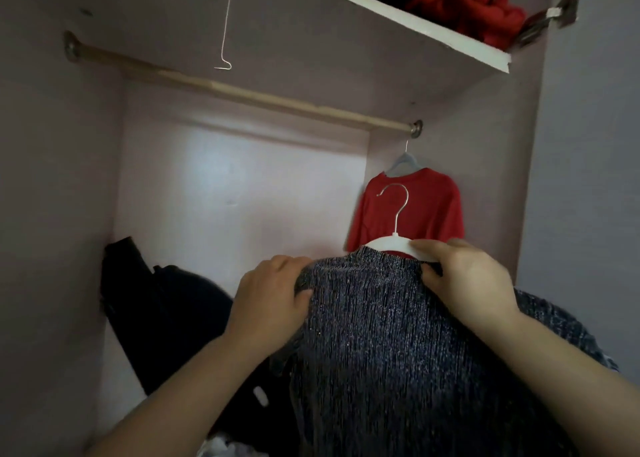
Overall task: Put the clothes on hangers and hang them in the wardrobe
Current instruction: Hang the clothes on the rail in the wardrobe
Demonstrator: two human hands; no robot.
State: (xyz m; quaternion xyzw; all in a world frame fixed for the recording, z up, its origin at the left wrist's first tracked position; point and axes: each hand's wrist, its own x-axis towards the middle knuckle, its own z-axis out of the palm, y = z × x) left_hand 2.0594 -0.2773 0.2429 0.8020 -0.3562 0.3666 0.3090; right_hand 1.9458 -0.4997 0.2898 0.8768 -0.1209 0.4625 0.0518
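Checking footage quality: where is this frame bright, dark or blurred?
Head view: the wardrobe's back wall glows brightest; the dark clothes at lower left sink into shadow; the red shirt shows slight motion blur; the grey knit top looks fairly sharp.

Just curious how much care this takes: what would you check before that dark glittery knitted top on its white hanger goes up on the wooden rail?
1. Dark glittery knitted top seated on white plastic hanger: cannot tell, right hand covers one shoulder.
2. Left hand grips the other shoulder: ok.
3. Hanger's metal hook upright and free: ok.
4. Bare wooden rail left of the hung red shirt: ok.
5. Hook on the rail: not ok, it is below it.
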